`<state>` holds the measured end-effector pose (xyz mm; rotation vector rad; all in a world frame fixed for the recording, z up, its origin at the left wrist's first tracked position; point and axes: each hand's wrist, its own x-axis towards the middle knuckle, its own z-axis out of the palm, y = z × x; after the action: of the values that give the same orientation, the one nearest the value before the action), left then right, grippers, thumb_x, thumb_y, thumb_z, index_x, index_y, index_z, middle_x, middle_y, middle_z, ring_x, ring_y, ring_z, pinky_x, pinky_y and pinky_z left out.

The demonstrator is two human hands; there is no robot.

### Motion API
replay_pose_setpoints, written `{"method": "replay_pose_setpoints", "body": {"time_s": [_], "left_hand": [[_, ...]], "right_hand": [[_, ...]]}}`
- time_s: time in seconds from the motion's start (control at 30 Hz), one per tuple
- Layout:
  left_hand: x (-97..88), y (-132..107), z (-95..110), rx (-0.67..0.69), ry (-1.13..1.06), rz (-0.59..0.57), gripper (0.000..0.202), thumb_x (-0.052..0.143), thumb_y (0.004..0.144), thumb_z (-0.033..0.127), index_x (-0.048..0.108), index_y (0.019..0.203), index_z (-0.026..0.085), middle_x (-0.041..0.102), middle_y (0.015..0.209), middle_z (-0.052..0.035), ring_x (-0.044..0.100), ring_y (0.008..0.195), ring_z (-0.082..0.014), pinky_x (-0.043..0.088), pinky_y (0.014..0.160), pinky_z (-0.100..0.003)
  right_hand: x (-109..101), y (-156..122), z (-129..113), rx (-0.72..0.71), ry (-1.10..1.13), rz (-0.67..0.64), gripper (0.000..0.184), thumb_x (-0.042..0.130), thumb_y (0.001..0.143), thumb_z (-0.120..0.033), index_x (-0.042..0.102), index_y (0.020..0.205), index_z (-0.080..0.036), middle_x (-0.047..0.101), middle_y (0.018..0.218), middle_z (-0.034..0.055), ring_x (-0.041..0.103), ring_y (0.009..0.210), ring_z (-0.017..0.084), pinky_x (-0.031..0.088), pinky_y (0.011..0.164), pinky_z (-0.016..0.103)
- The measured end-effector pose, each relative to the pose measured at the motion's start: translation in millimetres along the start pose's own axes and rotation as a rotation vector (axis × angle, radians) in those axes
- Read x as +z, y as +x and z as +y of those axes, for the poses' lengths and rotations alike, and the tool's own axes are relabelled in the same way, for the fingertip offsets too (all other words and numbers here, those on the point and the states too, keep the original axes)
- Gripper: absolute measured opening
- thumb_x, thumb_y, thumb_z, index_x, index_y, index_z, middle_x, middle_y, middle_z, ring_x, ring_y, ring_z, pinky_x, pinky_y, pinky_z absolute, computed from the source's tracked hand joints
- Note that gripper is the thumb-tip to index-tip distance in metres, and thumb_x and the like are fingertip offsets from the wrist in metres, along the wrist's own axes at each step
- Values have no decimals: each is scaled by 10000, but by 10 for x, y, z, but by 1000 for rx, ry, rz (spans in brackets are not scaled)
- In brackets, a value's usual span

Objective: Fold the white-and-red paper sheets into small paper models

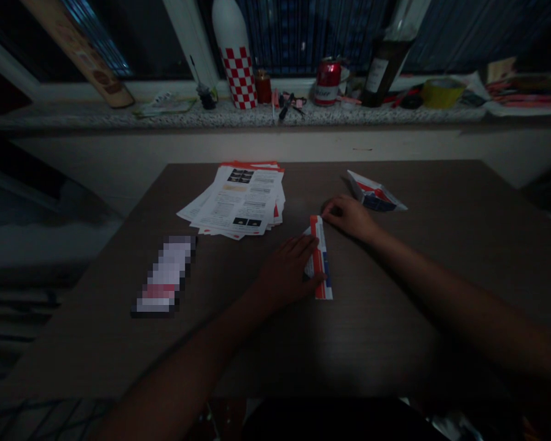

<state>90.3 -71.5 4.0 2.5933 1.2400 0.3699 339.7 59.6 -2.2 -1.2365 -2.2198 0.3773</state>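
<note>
A narrow folded leaflet (322,257), white with red and blue print, lies on the dark brown table (386,318) near its middle. My left hand (287,269) rests flat on the leaflet's left side, fingers stretched out and pressing it down. My right hand (349,215) pinches the leaflet's far top end with curled fingers. A finished-looking folded paper shape (376,193) lies just beyond my right hand.
A fanned stack of printed leaflets (239,199) lies at the table's far middle-left. A blurred-out flat object (165,275) sits on the left. The window sill behind holds a red-checked bottle (236,58), a red can (327,81), a dark bottle (383,67) and yellow tape (442,92).
</note>
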Motion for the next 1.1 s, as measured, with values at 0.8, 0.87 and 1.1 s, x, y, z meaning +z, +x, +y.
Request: {"method": "replay_pose_setpoints", "body": {"time_s": [0.8,0.87,1.1], "left_hand": [[-6,10,1,-16,-4,-36,784,469,1049,662,379,1652,169,378,1729,-127,342,1605,-307,280,1328,-471],[-6,9,0,-11,-4,-33,785,469,1049,658,369,1657,172,376,1730,-124,340,1606,-304,281,1327,-472],[22,5,-15,-3,-11,-11,773,470,1049,665,390,1647,181,377,1732,-113,336,1608,-296,284,1327,-463]], "right_hand": [[-44,-226,-56,-51,95,-191,56,802,860,-259,765,874,-219,650,1088,98,647,1049,271,538,974,447],[-52,-250,-64,-66,88,-203,61,816,845,-259,771,873,-229,645,1102,93,642,1058,272,536,977,447],[-79,-401,-183,-76,99,-217,57,818,858,-269,772,857,-234,643,1148,87,640,1084,268,514,991,443]]}}
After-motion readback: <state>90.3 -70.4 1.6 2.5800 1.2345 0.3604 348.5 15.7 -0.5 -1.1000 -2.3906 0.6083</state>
